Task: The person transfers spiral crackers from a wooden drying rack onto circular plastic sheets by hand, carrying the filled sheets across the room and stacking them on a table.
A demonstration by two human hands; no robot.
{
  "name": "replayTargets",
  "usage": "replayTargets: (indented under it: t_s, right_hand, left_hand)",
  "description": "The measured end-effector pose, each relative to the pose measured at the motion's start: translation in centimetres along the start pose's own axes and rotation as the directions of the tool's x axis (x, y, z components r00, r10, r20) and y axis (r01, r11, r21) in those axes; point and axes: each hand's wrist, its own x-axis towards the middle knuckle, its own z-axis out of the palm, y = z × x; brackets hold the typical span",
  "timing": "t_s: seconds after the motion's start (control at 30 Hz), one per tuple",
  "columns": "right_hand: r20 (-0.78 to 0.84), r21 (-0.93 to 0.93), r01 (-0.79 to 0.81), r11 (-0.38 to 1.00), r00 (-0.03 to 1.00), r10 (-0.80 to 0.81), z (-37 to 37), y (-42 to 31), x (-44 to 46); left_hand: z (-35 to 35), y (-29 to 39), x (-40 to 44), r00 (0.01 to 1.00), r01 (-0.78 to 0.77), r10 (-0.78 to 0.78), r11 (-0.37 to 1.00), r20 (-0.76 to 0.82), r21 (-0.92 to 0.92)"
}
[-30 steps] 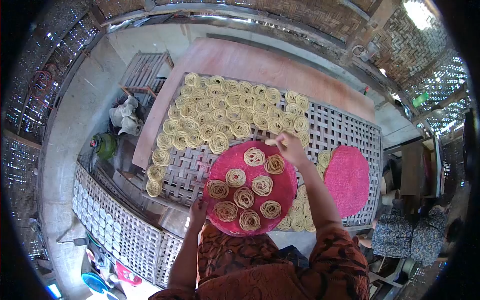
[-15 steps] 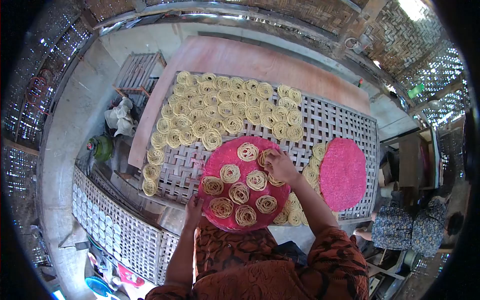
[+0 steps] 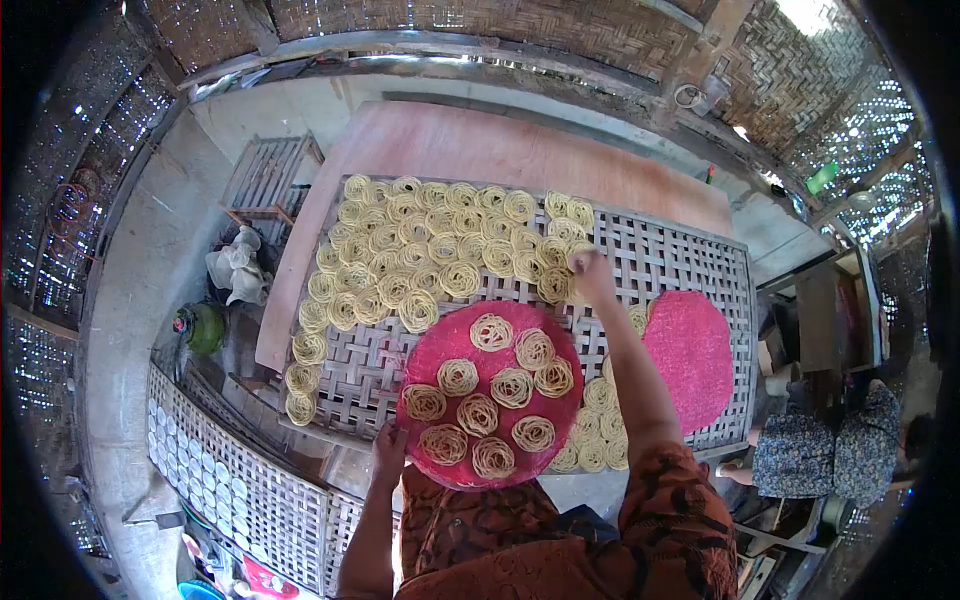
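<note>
My left hand (image 3: 389,446) grips the left rim of a round pink tray (image 3: 447,342), thumb near the top edge. Several coiled noodle nests (image 3: 477,413) lie spaced out on it. My right hand (image 3: 592,274) is beyond the tray's upper right edge, over the woven bamboo rack (image 3: 660,250). Its fingers are curled at the right end of the rows of noodle nests (image 3: 498,257); what they hold, if anything, is hidden.
A second pink round tray (image 3: 690,360) lies on the rack's right side, beside more noodle nests (image 3: 600,395). A plywood board (image 3: 480,145) extends behind the rack. A lower rack (image 3: 270,500) with pale discs stands left. A person in patterned clothes (image 3: 825,455) is at right.
My right hand has moved from a noodle nest on the pink tray up and right to the nests on the rack. My left hand still holds the tray's rim. The camera view has tilted upward.
</note>
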Motion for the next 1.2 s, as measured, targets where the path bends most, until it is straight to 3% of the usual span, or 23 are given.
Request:
replayTargets:
  t_s: [0.1, 0.13, 0.2, 0.27, 0.33, 0.4, 0.47, 0.5, 0.57, 0.63, 0.7, 0.73, 0.77, 0.8, 0.87, 0.9, 0.93, 1.0, 1.07, 1.1, 1.13, 1.17, 1.2]
  right_hand:
    - [-0.142, -0.451, 0.164, 0.878, 0.957, -0.252, 0.7, 0.3, 5.5]
    - [-0.141, -0.447, 0.17, 0.878, 0.956, -0.257, 1.0, 0.1, 6.4]
    - [-0.079, -0.479, -0.054, 0.876, 0.997, 0.018, 2.6, 1.1, 7.9]
    - [-0.126, -0.517, -0.012, 0.856, 0.99, -0.062, 3.6, 1.7, 8.5]
    - [-0.079, -0.388, -0.048, 0.92, 0.997, 0.018, 2.3, 0.7, 8.3]
    - [-0.074, -0.359, -0.02, 0.933, 0.997, -0.007, 1.9, 0.5, 8.0]
    - [-0.177, -0.039, 0.04, 0.998, 0.983, -0.046, 1.7, 0.0, 7.9]
    - [-0.176, -0.04, 0.046, 0.998, 0.983, -0.053, 1.0, -1.7, 7.1]
    - [-0.175, 0.187, 0.311, 0.932, 0.944, -0.28, -0.6, -7.0, 2.8]
    - [-0.131, 0.429, 0.312, 0.848, 0.95, -0.283, 1.2, -9.3, -0.5]
    - [-0.036, 0.494, 0.273, 0.825, 0.955, -0.294, 2.6, -11.1, -3.6]
    - [0.202, 0.615, -0.044, 0.788, 0.974, -0.103, 3.4, -12.3, -5.2]
    - [0.413, 0.747, -0.349, 0.566, 0.911, 0.017, 3.8, -13.7, -6.7]
    - [0.444, 0.769, -0.378, 0.516, 0.896, -0.004, 5.2, -14.2, -7.9]
    - [0.411, 0.746, -0.307, 0.591, 0.911, -0.046, 6.3, -14.0, -10.0]
    - [0.363, 0.551, -0.094, 0.829, 0.921, -0.138, 6.3, -13.7, -10.9]
    - [0.345, 0.286, 0.141, 0.948, 0.908, -0.24, 6.5, -13.4, -11.8]
    - [0.294, 0.359, 0.086, 0.929, 0.935, -0.2, 4.4, -11.2, -12.7]
    - [0.11, 0.159, 0.344, 0.925, 0.925, -0.363, 0.6, -8.3, -13.2]
    - [0.109, 0.151, 0.344, 0.927, 0.926, -0.361, -0.9, -6.5, -13.9]
    - [0.206, -0.023, 0.362, 0.932, 0.914, -0.35, -1.9, -4.7, -15.3]
    - [0.299, -0.192, 0.386, 0.902, 0.899, -0.32, -2.4, -3.3, -16.7]
    - [0.301, -0.197, 0.389, 0.9, 0.898, -0.322, -2.2, -2.0, -17.9]
  left_hand:
    - [0.0, -0.4, 0.3, 0.997, 0.075, -0.077, 0.994, -0.026, -0.076]
    - [-0.1, -0.3, 0.3, 0.999, 0.041, -0.041, 0.999, -0.004, -0.032]
    - [-0.4, -0.4, 0.3, 1.0, 0.011, -0.011, 1.0, 0.009, 0.015]
    - [-0.6, -0.7, 0.3, 0.999, 0.012, -0.013, 1.0, 0.032, 0.007]
    - [-0.2, 0.0, 0.0, 1.0, -0.016, 0.015, 1.0, 0.024, 0.02]
    - [-0.1, -0.2, 0.1, 0.999, -0.035, 0.035, 0.999, 0.01, -0.007]
    - [-0.2, -0.2, 0.1, 1.0, -0.01, 0.01, 1.0, 0.001, 0.029]
    - [-0.3, -0.1, 0.1, 1.0, 0.014, -0.013, 0.998, -0.005, 0.067]
    - [-0.1, 0.5, 0.0, 1.0, 0.022, -0.02, 0.996, -0.021, 0.083]
    - [0.0, 0.5, -0.2, 0.999, 0.024, -0.021, 0.994, -0.028, 0.103]
    - [-0.1, -0.4, 0.3, 1.0, 0.021, -0.021, 1.0, -0.009, -0.002]
    - [-0.1, -0.3, 0.4, 1.0, 0.016, -0.016, 1.0, -0.003, 0.0]
    - [-0.1, -0.3, 0.3, 1.0, 0.016, -0.016, 0.999, -0.004, 0.028]
    - [-0.2, -0.1, 0.3, 1.0, 0.017, -0.016, 0.998, -0.008, 0.056]
    - [-0.2, 0.3, 0.2, 1.0, -0.02, 0.02, 0.994, 0.004, 0.107]
    - [-0.2, 0.6, 0.2, 0.998, -0.055, 0.053, 0.986, 0.017, 0.157]
    - [-0.4, 0.9, 0.2, 0.998, -0.056, 0.054, 0.986, 0.016, 0.16]
    - [-0.4, 1.5, -0.1, 0.999, -0.048, 0.041, 0.964, 0.031, 0.261]
    - [-0.9, -0.6, 0.7, 0.999, -0.047, 0.04, 0.975, 0.034, 0.217]
    - [-1.0, -1.4, 0.9, 0.999, -0.048, 0.043, 0.983, 0.033, 0.176]
    - [-0.7, -1.0, 0.7, 0.998, -0.05, 0.044, 0.984, 0.038, 0.172]
    - [-0.4, -0.1, 0.4, 0.992, -0.125, 0.122, 0.971, 0.028, 0.202]
    - [-0.2, 0.4, 0.0, 0.98, -0.197, 0.198, 0.953, 0.017, 0.232]
